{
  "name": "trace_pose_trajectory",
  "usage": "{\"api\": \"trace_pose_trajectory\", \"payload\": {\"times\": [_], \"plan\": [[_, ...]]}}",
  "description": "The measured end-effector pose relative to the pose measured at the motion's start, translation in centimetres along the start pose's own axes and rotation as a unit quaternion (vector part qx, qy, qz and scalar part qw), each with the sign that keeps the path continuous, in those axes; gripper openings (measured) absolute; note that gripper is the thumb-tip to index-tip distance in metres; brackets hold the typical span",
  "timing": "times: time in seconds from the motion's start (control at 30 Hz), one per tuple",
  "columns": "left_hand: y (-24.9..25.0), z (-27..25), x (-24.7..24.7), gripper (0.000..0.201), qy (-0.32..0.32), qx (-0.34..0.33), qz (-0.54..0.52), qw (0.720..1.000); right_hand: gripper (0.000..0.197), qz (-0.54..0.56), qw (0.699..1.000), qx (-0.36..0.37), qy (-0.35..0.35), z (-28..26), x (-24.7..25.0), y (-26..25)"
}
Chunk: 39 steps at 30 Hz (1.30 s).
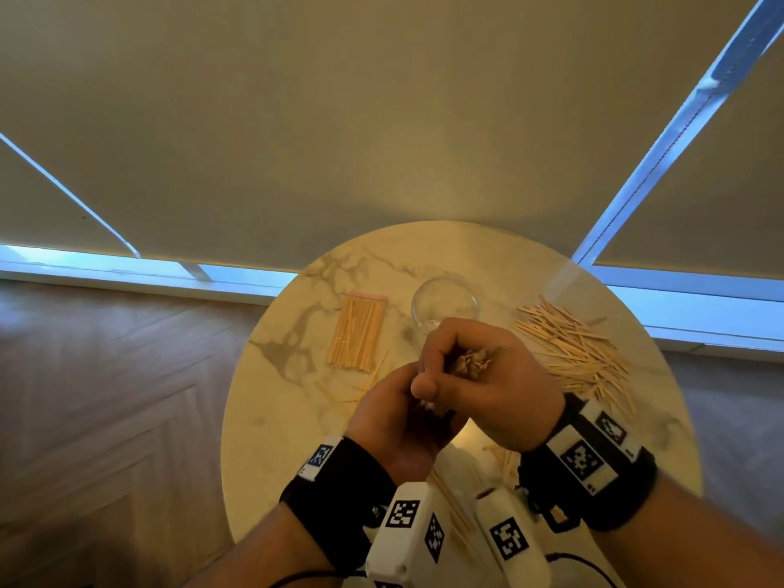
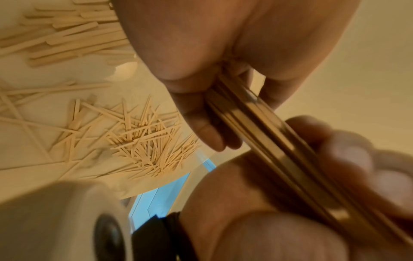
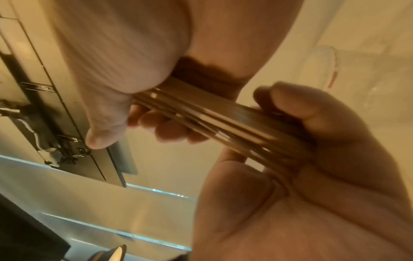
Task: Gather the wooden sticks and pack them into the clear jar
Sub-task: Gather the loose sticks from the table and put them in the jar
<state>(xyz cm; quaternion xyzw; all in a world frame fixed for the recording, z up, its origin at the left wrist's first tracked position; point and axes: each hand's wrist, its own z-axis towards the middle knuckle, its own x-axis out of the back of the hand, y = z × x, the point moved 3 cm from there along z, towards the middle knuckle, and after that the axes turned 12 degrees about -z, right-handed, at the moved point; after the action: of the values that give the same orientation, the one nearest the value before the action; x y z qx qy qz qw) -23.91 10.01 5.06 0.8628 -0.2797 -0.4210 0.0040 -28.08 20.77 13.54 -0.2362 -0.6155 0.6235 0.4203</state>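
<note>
Above the tabletop [image 1: 271, 418]: both hands' fingers [image 3: 297, 109] clasp one stick bundle [image 2: 263, 127]; clear jar [image 1: 444, 305] looks empty; loose pile [image 1: 572, 354] and bagged sticks [image 1: 358, 333] remain unpacked.

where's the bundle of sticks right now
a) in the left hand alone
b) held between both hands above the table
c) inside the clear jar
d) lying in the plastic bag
b: the bundle of sticks is gripped at one end by the left hand and at the other by the right hand, near the clear jar.
</note>
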Motion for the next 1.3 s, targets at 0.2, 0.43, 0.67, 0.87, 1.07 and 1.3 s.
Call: {"api": "trace_pose_trajectory", "payload": {"times": [0.2, 0.43, 0.67, 0.87, 1.07, 1.3], "plan": [[0.8, -0.4, 0.3, 0.050, 0.000, -0.012, 0.060, 0.998, 0.021, -0.151, 0.988, 0.030, 0.027, 0.0, 0.0, 0.5], [4.3, 0.5, -1.9, 0.034, 0.008, -0.071, 0.267, 0.961, 0.032, -0.236, 0.948, -0.031, 0.212, 0.3, 2.7, 1.4], [8.9, 4.7, -1.9, 0.064, 0.023, -0.335, 0.733, 0.591, 0.032, -0.289, 0.885, -0.140, 0.336, 3.4, 6.0, 4.2], [8.4, 8.1, -2.9, 0.093, -0.014, -0.292, 0.765, 0.574, 0.038, -0.438, 0.864, -0.178, 0.173, 6.7, 3.8, 10.1], [8.6, 9.5, -1.8, 0.092, 0.007, -0.293, 0.761, 0.578, 0.046, -0.527, 0.813, -0.136, 0.206, 5.7, 2.3, 13.1], [8.3, 8.9, -2.3, 0.082, 0.005, -0.307, 0.729, 0.612, 0.060, -0.450, 0.853, -0.130, 0.231, 4.4, 2.4, 12.5]]}}
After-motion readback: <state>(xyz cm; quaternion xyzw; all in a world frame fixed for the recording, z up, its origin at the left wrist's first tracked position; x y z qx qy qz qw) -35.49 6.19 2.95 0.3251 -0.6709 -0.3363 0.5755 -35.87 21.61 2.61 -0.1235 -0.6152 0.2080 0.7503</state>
